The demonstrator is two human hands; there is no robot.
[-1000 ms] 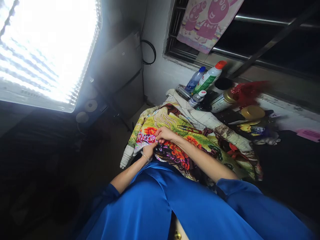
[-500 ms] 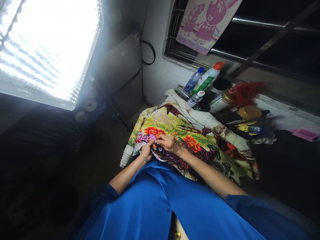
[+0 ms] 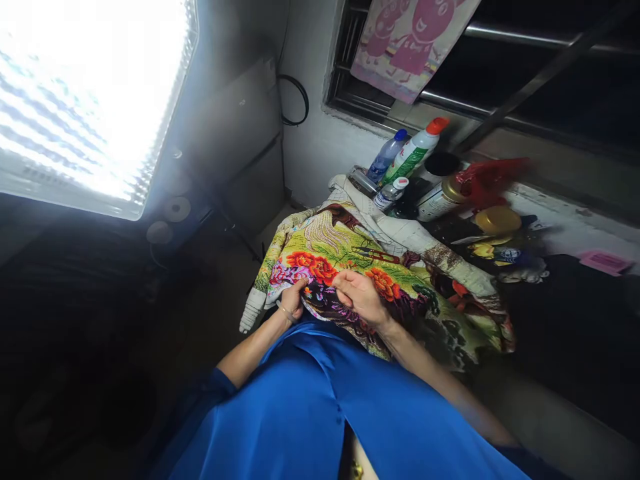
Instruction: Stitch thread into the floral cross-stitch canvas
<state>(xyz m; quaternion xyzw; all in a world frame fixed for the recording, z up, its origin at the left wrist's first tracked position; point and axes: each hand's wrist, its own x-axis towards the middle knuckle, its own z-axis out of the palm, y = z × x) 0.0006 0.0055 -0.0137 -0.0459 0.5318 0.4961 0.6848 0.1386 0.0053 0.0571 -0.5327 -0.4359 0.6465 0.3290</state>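
A large embroidered cloth point(image 3: 400, 280) with red flowers on green and yellow lies over my lap and the table edge. My left hand point(image 3: 294, 300) grips the cloth's near left edge, fingers curled round it, a thin bangle on the wrist. My right hand point(image 3: 360, 297) rests on the cloth just right of it, fingers pinched together; what they hold is too small to make out. My blue garment point(image 3: 320, 413) fills the foreground.
Bottles point(image 3: 413, 153), jars, a yellow lid point(image 3: 497, 219) and a red bag point(image 3: 487, 179) crowd the ledge beyond the cloth. A pink cartoon towel point(image 3: 400, 40) hangs on window bars. A bright light panel point(image 3: 85, 93) glares at the left. A small pink box point(image 3: 605, 261) lies far right.
My right hand has drawn away from my left hand, moving right and toward me across the cloth. My left hand has kept its hold on the cloth's edge.
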